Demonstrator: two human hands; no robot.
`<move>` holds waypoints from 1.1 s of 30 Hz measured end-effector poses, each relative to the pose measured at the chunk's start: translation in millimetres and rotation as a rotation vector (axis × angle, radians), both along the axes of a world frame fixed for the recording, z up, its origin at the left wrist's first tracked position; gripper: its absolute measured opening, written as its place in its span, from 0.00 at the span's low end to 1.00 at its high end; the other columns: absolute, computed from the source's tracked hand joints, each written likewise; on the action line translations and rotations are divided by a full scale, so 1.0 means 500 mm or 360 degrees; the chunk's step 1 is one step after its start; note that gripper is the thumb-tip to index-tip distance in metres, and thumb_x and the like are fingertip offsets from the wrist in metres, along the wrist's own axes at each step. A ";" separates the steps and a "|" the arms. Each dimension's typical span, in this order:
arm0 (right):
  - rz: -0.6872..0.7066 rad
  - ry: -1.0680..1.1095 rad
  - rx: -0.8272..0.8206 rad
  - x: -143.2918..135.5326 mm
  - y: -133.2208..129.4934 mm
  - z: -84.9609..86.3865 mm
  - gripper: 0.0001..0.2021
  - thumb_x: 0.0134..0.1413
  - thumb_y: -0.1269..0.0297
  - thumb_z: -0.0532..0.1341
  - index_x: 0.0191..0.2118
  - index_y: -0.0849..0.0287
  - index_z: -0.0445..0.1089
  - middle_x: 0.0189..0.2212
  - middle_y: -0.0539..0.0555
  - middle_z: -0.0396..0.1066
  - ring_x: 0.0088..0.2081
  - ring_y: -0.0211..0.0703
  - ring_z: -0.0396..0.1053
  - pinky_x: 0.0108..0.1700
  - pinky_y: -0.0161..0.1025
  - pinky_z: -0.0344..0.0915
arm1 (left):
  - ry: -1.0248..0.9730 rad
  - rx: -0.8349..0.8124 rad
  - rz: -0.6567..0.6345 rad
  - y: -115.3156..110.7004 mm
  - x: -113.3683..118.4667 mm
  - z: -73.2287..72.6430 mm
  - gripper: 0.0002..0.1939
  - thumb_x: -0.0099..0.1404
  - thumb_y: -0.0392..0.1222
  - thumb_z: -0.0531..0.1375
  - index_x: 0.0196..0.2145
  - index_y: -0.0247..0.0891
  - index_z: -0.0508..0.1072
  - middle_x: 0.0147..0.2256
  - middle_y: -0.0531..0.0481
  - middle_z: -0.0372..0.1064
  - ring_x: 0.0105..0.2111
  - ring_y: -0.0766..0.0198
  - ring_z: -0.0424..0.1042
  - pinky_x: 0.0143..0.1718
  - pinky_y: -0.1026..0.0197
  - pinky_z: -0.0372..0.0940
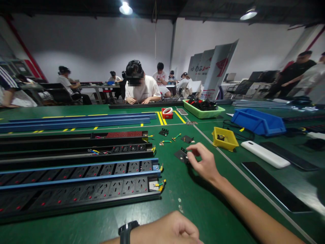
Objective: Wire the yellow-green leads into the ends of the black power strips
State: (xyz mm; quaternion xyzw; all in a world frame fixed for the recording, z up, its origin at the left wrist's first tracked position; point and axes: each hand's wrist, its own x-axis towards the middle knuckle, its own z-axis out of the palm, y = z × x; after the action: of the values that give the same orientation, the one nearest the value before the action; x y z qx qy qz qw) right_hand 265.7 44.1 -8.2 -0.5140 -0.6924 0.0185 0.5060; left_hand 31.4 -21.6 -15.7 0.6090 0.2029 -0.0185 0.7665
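Observation:
Reaching out over the green table, my right hand [204, 162] has thumb and forefinger pinched at the edge of a bent black metal bracket [180, 155], which lies on the tabletop. My left hand [175, 227] is low in the view, fingers curled in; whatever may be inside is hidden. A dark watch [128, 230] is on that wrist. Beyond the right hand lie another black bracket [187, 139], a third one [164, 131] and short yellow-green wires [176, 137]. To the left, a black power strip [101, 191] and a blue-edged power strip [101, 169] have open ends with yellow-green wires.
A yellow bin [225, 144], a blue bin [259, 122] and a green basket [203, 110] of black parts stand further back. On the right lie a white power bank [265, 154] and a black phone [275, 186]. A co-worker [142, 86] sits across the table.

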 end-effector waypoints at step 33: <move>0.0844 -0.0303 -0.0630 -0.132 -0.061 -0.043 0.14 0.57 0.67 0.71 0.47 0.54 0.70 0.42 0.51 0.69 0.40 0.42 0.69 0.41 0.37 0.63 | -0.0042 0.0083 -0.0025 0.003 0.000 -0.011 0.35 0.56 0.77 0.62 0.22 0.39 0.63 0.19 0.59 0.51 0.21 0.71 0.45 0.24 0.59 0.38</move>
State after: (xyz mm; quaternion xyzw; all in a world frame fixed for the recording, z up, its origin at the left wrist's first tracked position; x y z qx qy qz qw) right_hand 199.4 13.7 -29.7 -0.4037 -0.8290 0.2353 0.3073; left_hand 31.3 -20.3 -21.3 0.6307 0.1884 -0.0113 0.7527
